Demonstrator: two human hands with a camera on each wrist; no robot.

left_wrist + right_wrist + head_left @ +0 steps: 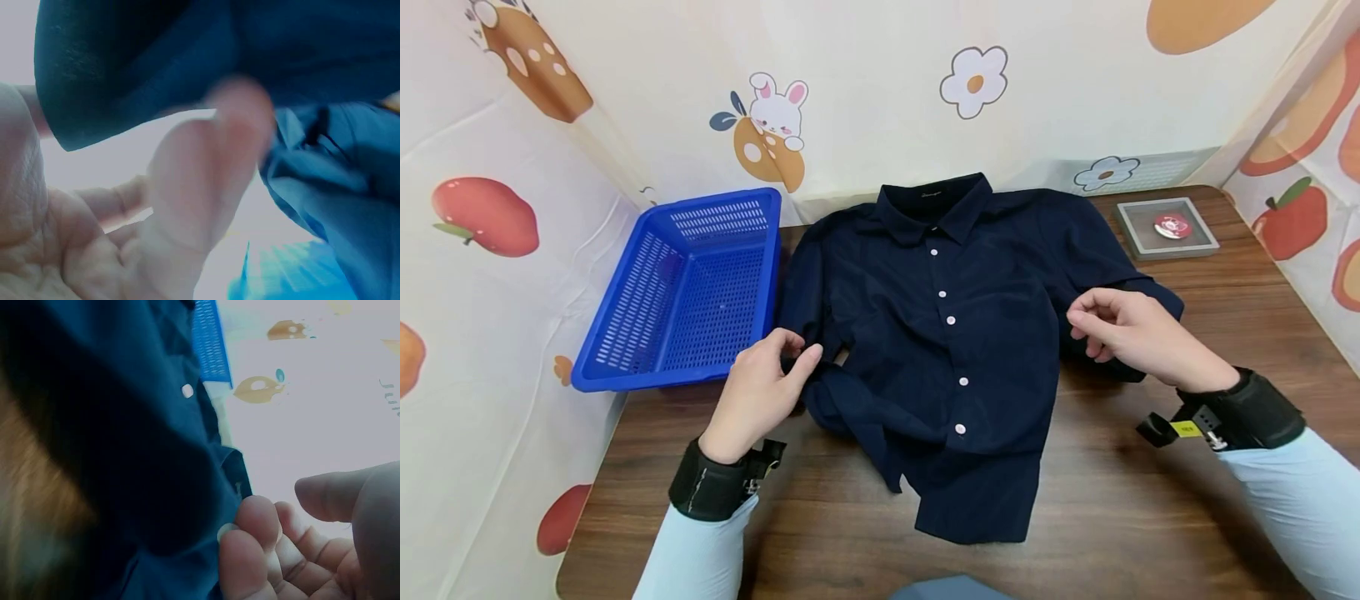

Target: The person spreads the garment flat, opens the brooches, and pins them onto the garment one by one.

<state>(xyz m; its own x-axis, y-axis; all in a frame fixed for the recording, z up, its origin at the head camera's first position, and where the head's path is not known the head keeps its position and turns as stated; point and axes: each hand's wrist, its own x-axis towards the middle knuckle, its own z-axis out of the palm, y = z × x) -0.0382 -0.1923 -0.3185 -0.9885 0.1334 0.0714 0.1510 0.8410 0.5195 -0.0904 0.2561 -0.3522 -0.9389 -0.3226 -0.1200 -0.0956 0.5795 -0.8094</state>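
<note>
A dark navy button-up shirt with white buttons lies front up, its collar at the far side. My left hand is at the sleeve on the left; its thumb and index finger are apart, with dark cloth between them. In the left wrist view, the blurred thumb tip overlaps the cloth. Over the sleeve on the right, my right hand has loosely bent fingers. Its thumb stands apart from the fingers in the right wrist view, nothing between them. The shirt's lower left hem is bunched and folded up.
A blue plastic basket stands left of the shirt, close beside the sleeve. At the back right is a grey square tray holding a small red-and-white round item. A patterned cloth backdrop rises behind the wooden table.
</note>
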